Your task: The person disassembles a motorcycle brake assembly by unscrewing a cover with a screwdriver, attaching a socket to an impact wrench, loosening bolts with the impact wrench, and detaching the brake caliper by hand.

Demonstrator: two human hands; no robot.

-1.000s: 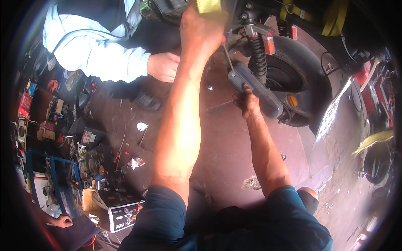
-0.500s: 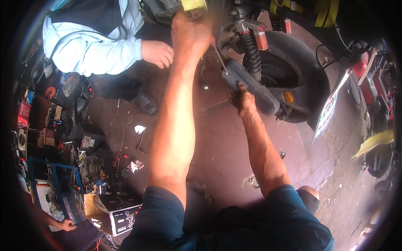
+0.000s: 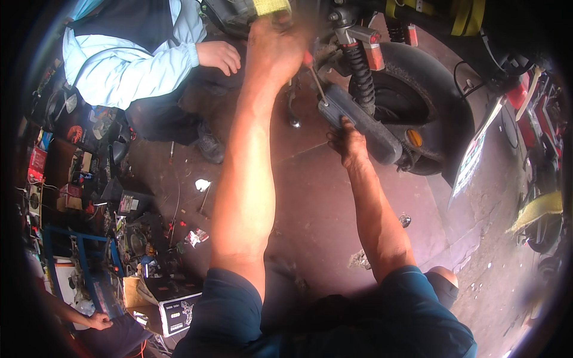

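My left hand (image 3: 276,51) is closed around a screwdriver (image 3: 318,82); a bit of its red handle shows beyond my fingers. The thin shaft slants down to the upper end of a long, rounded dark grey cover (image 3: 364,126) and meets it near a small screw hole. My right hand (image 3: 350,145) grips this cover from below, thumb on its face and fingers curled under the near edge. Behind the cover are a coil-spring shock absorber (image 3: 361,80) and the black rear wheel (image 3: 427,89) of a scooter. An orange reflector (image 3: 413,138) sits beside the cover's lower end.
A person in a light blue jacket (image 3: 128,71) stands at far left, one hand (image 3: 219,56) close to my left forearm. Boxes, parts and a blue frame (image 3: 80,235) crowd the left side. An open carton (image 3: 176,315) stands lower left. A licence plate (image 3: 476,149) juts out at right.
The other person's hand has shifted slightly up and left. Both my hands keep their places on the screwdriver and the cover; the whole view has moved a little.
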